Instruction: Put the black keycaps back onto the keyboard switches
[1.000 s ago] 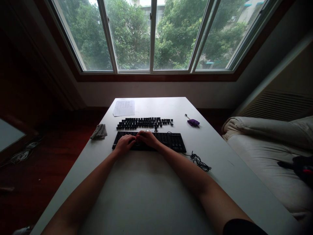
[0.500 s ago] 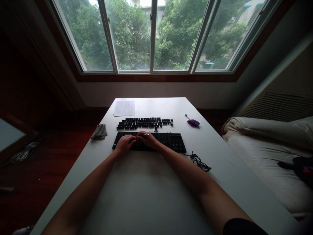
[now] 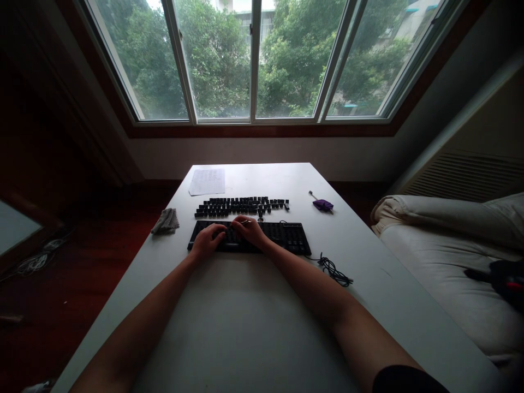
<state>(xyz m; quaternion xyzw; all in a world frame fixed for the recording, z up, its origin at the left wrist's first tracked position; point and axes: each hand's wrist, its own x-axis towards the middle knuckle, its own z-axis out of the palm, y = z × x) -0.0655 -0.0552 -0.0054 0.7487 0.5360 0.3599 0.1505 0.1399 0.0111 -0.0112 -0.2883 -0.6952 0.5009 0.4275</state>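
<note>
A black keyboard (image 3: 286,236) lies across the white table (image 3: 245,327). Both my hands rest on its left half. My left hand (image 3: 207,240) lies on the keys with its fingers curled. My right hand (image 3: 250,230) is closed in a pinch on a small thin metal tool whose tip shows near the keyboard's far edge. Rows of loose black keycaps (image 3: 241,206) are laid out just beyond the keyboard.
A sheet of paper (image 3: 208,180) lies at the far left of the table, a grey cloth (image 3: 166,220) at the left edge, a purple tool (image 3: 322,204) at the right. The keyboard's black cable (image 3: 333,270) coils by my right forearm. A bed (image 3: 450,262) stands to the right.
My hands have drawn slightly apart on the keyboard; the right hand has shifted a little toward the far edge with the tool. Nothing else moved.
</note>
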